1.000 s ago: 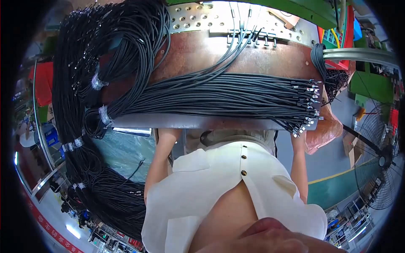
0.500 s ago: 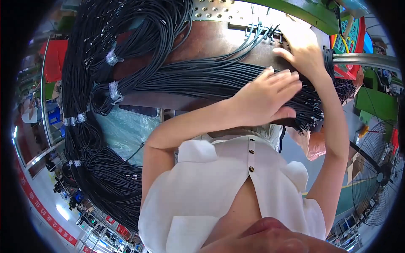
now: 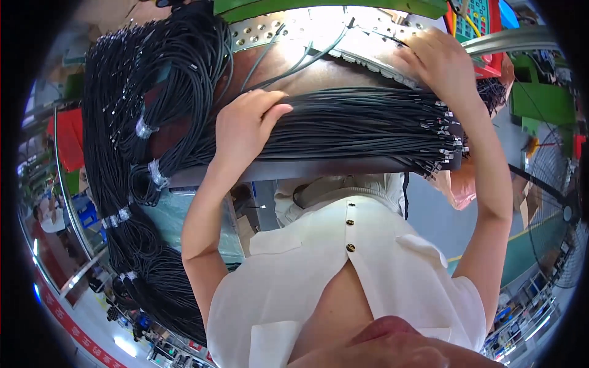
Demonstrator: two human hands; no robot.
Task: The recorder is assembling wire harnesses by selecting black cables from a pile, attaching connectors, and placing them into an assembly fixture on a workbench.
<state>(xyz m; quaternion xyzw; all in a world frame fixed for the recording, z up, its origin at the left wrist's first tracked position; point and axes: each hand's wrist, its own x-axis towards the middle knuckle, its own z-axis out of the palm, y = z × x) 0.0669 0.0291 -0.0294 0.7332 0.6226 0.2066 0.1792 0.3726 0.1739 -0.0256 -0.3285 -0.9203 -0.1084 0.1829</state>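
Observation:
A wide bundle of black cables [image 3: 343,129] lies across the brown work surface, its metal-tipped ends [image 3: 451,138] gathered at the right. My left hand [image 3: 245,126] lies over the bundle's left part, thumb apart from the fingers. Beyond the bundle, my right hand [image 3: 445,67] is at a metal strip fixture [image 3: 374,66], its fingers bent together; what they hold, if anything, is hidden. A thin dark piece [image 3: 388,38] reaches toward those fingertips. A few loose cables [image 3: 325,50] angle up to a perforated metal plate [image 3: 261,30] under bright light.
Tied coils of black cable [image 3: 184,73] are heaped at the left and hang down beside a clear plastic sheet [image 3: 196,214]. A green machine beam [image 3: 331,7] spans the far edge. At the right are a metal rail [image 3: 515,40], a red-framed keypad [image 3: 481,18] and a fan [image 3: 564,211].
My left hand has swept left along the bundle from near the metal tips. My right hand stays at the fixture, its fingers now bent. The cables by the fixture have shifted left.

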